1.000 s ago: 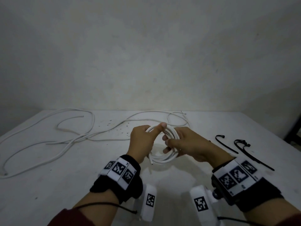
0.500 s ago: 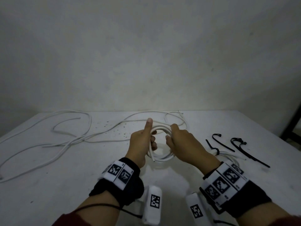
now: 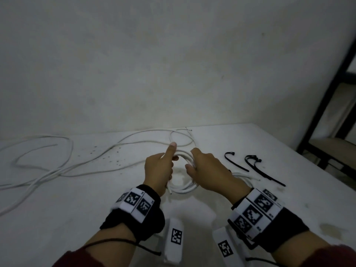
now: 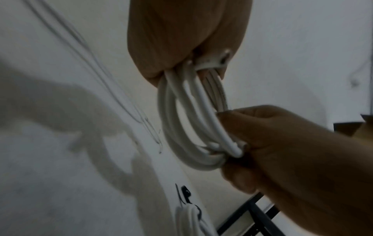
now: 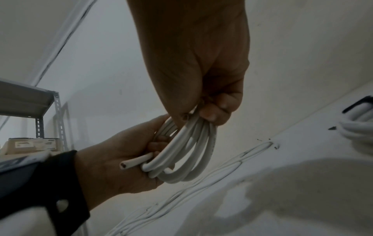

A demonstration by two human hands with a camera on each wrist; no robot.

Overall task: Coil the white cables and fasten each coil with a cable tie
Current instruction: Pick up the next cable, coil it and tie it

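A coil of white cable [image 3: 183, 186] [image 4: 191, 121] [image 5: 191, 150] hangs between both hands just above the table. My left hand [image 3: 159, 168] grips its left side, thumb raised, with a cut cable end [image 5: 129, 163] sticking out below the palm. My right hand [image 3: 204, 170] grips the right side, fingers curled round the loops. Two black cable ties [image 3: 236, 160] [image 3: 264, 171] lie on the table to the right. A second white coil [image 3: 242, 175] [image 5: 359, 129], bound with a black tie, lies behind my right wrist.
Loose white cables [image 3: 63, 166] sprawl across the left and back of the white table [image 3: 77, 209]. The wall stands close behind. A dark metal frame [image 3: 327, 93] stands at the right beyond the table edge; a shelf with a box [image 5: 30, 143] shows in the right wrist view.
Both hands have turned round the coil: the left thumb now points up and the right hand has shifted onto the coil's right side. The bound second coil has come into view.
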